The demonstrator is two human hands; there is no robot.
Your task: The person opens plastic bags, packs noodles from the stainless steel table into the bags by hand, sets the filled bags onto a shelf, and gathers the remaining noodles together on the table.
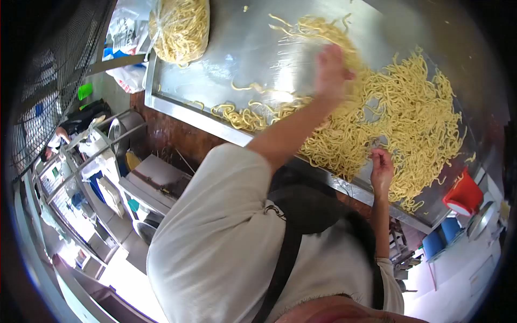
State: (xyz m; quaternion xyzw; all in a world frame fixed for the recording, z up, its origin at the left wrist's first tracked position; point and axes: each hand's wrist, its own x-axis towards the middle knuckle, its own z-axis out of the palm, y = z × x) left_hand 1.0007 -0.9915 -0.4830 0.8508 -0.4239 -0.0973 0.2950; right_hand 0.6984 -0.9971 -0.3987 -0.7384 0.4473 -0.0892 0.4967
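Observation:
A wide heap of yellow noodles [414, 118] lies loose over a metal tray table [237, 48]. My left hand [331, 70] reaches far across the tray, blurred by motion, beside a thinner strip of noodles at the back. Its fingers are smeared, so I cannot see whether it holds any. At the near edge of the heap is my right hand [381, 168], low and close to my body. Its fingers are curled together by a small gap in the noodles, and what is between them is hidden.
A clear plastic bag of noodles [180, 29] sits at the tray's left corner. Stray noodles lie along the near raised rim [188, 119]. A red container [464, 194] and blue stools [441, 239] are at the right. Metal racks and a steel counter [156, 172] stand at the left.

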